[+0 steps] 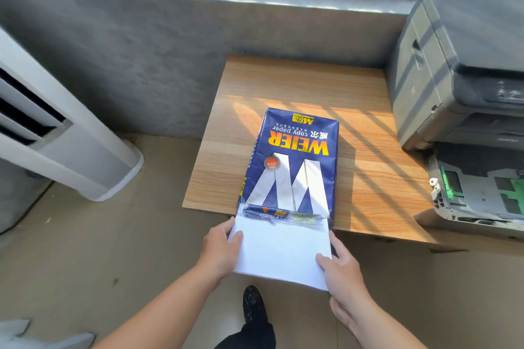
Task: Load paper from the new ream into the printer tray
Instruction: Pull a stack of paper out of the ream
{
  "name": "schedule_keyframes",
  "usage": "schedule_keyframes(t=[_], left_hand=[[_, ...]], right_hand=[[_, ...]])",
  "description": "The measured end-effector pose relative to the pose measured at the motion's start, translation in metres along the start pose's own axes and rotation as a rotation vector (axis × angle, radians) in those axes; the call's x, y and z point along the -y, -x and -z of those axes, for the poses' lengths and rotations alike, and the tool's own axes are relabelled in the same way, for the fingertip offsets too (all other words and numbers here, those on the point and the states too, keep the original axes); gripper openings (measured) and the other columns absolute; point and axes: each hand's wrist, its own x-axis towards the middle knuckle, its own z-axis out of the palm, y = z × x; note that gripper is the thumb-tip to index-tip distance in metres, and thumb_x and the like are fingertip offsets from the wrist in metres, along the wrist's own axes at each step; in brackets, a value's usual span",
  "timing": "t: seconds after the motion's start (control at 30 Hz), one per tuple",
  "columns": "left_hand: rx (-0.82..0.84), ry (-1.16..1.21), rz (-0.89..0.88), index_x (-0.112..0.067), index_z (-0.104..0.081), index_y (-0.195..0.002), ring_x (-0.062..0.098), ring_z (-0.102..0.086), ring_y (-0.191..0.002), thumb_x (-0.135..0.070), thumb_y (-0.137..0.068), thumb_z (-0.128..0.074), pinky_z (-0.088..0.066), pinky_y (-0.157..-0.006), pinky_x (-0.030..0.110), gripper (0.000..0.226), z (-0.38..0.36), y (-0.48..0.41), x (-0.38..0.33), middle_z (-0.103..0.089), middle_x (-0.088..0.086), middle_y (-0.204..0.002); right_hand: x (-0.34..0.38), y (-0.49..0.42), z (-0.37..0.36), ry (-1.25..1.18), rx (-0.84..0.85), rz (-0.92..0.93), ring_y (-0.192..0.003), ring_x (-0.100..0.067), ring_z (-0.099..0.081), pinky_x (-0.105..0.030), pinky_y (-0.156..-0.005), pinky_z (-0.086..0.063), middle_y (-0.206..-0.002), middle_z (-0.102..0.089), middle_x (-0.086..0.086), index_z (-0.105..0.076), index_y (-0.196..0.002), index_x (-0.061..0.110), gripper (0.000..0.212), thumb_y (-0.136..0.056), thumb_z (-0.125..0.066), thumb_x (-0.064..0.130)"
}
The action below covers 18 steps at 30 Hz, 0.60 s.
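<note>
A blue ream of copy paper (pixel 292 161) lies on the wooden table (pixel 297 85), its near end torn open at the table's front edge. A white stack of sheets (pixel 280 249) sticks out of that open end, past the table edge. My left hand (pixel 219 249) grips the stack's left side, thumb on top. Gripping the stack's right side is my right hand (pixel 344 272). At the right stands the dark grey printer (pixel 453 65), and its paper tray (pixel 476 195) is pulled out, showing green guides and no paper.
A white standing air conditioner (pixel 56 144) leans at the left on the tiled floor. A grey wall and window sill run behind the table. My dark shoe (pixel 253 303) is on the floor below the paper.
</note>
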Motion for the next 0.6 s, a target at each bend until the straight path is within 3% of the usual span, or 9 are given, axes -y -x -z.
schedule_keyframes(t=[0.1, 0.17, 0.27, 0.43, 0.5, 0.6], left_hand=[[-0.043, 0.002, -0.008, -0.050, -0.069, -0.089, 0.015, -0.070, -0.089, -0.011, -0.089, -0.048, -0.056, -0.081, 0.033, 0.044, 0.001, 0.022, 0.000, -0.075, -0.021, -0.087], [-0.083, -0.016, -0.041, -0.039, -0.071, -0.097, 0.022, -0.067, -0.086, -0.010, -0.088, -0.049, -0.055, -0.078, 0.030, 0.037, -0.002, 0.040, -0.001, -0.071, -0.028, -0.078], [-0.164, -0.033, -0.075, -0.025, -0.070, -0.105, 0.018, -0.062, -0.087, -0.007, -0.089, -0.051, -0.047, -0.075, 0.025, 0.031, -0.009, 0.073, 0.001, -0.060, -0.045, -0.067], [-0.230, -0.031, -0.097, -0.067, -0.059, -0.083, 0.008, -0.066, -0.093, -0.010, -0.087, -0.048, -0.054, -0.084, 0.036, 0.059, -0.021, 0.139, 0.009, -0.068, -0.038, -0.087], [-0.249, -0.044, -0.111, -0.065, -0.060, -0.095, 0.007, -0.065, -0.097, -0.011, -0.087, -0.047, -0.055, -0.086, 0.037, 0.056, -0.027, 0.164, 0.014, -0.069, -0.033, -0.095], [-0.315, 0.038, -0.106, -0.036, -0.058, -0.129, 0.010, -0.062, -0.107, -0.013, -0.091, -0.050, -0.051, -0.090, 0.036, 0.045, -0.038, 0.202, 0.021, -0.066, -0.016, -0.117]], right_hand=[[-0.003, 0.016, 0.007, 0.034, 0.015, -0.005, -0.095, -0.029, -0.074, -0.055, -0.087, -0.058, -0.114, -0.073, -0.007, -0.047, -0.145, 0.024, 0.057, -0.095, -0.049, -0.004], [-0.009, 0.028, 0.015, 0.047, 0.029, 0.001, -0.093, -0.028, -0.074, -0.055, -0.087, -0.058, -0.106, -0.074, -0.003, -0.047, -0.145, 0.025, 0.056, -0.096, -0.048, -0.004], [-0.021, 0.043, 0.030, 0.060, 0.062, 0.003, -0.097, -0.026, -0.073, -0.054, -0.087, -0.058, -0.115, -0.070, -0.001, -0.044, -0.147, 0.025, 0.058, -0.096, -0.048, -0.003], [-0.040, 0.082, 0.063, 0.070, 0.130, 0.039, -0.096, -0.026, -0.073, -0.051, -0.090, -0.058, -0.112, -0.071, -0.004, -0.041, -0.149, 0.020, 0.062, -0.093, -0.048, -0.008], [-0.048, 0.094, 0.077, 0.066, 0.141, 0.050, -0.099, -0.027, -0.072, -0.051, -0.093, -0.056, -0.119, -0.069, -0.007, -0.042, -0.148, 0.017, 0.062, -0.093, -0.048, -0.009], [-0.060, 0.110, 0.098, 0.139, 0.170, 0.060, -0.093, -0.017, -0.069, -0.042, -0.090, -0.058, -0.120, -0.064, -0.001, -0.044, -0.147, 0.018, 0.059, -0.093, -0.050, -0.004]])
